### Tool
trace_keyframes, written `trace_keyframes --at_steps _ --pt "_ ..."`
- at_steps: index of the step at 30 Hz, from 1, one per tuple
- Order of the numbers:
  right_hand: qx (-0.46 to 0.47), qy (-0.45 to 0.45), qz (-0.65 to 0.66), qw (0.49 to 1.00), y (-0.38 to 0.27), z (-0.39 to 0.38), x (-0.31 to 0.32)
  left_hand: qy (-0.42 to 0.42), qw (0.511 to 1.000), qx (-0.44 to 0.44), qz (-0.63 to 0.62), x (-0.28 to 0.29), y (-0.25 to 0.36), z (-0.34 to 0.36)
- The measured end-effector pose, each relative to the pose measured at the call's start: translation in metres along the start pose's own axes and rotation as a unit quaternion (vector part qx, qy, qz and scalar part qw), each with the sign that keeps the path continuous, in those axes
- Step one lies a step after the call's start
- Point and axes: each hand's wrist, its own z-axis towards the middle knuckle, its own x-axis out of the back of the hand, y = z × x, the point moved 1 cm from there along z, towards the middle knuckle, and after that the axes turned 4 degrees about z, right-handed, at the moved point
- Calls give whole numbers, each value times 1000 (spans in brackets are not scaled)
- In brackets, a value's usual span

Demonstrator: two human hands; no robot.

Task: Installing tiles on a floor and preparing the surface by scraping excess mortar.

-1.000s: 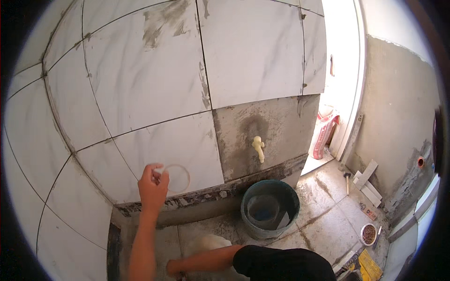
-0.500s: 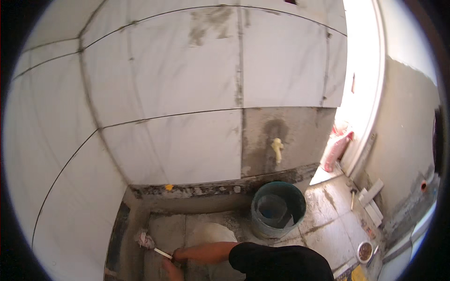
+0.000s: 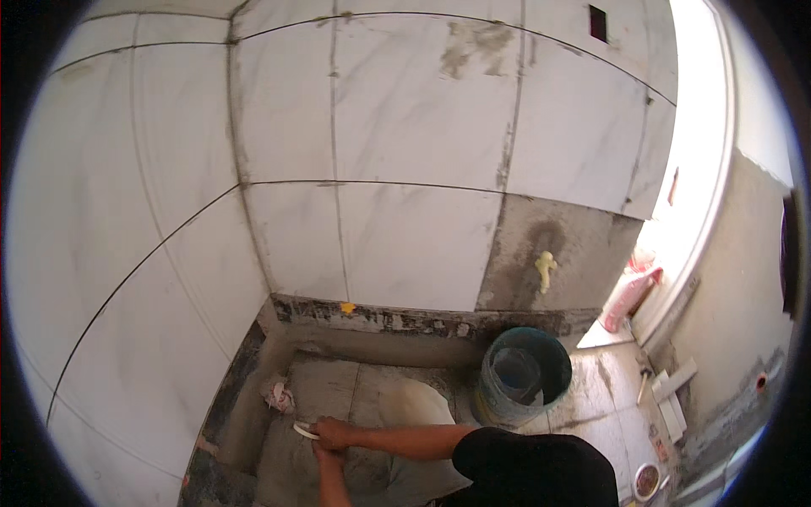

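Down low in the corner of the tiled room. Our right hand (image 3: 336, 433) is closed around a thin white curved strip (image 3: 305, 432), possibly part of a ring; we can't tell for sure. The strip sticks out to the left of the grip, low over the grey mortar floor (image 3: 321, 384), probably held flat so it can be laid against the bedding.

Its long axis runs roughly left-right, free end pointing left and slightly away from us, toward a crumpled pinkish rag (image 3: 277, 395) lying a little beyond the tip.

Our left hand (image 3: 325, 456) sits just below the right, touching it; whether its fingers pinch anything we cannot tell.

Well right of the grip: a teal bucket (image 3: 525, 372) on the floor, a yellow tap (image 3: 546, 269) on bare render above it.
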Motion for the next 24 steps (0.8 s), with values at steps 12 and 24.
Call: trace_keyframes --at_steps 12,24 --pt "133 556 -199 796 -12 -107 442 170 892 -270 319 -7 -13 -49" --pt "-75 746 -424 508 -38 -292 808 25 894 -294 339 24 -56 38"
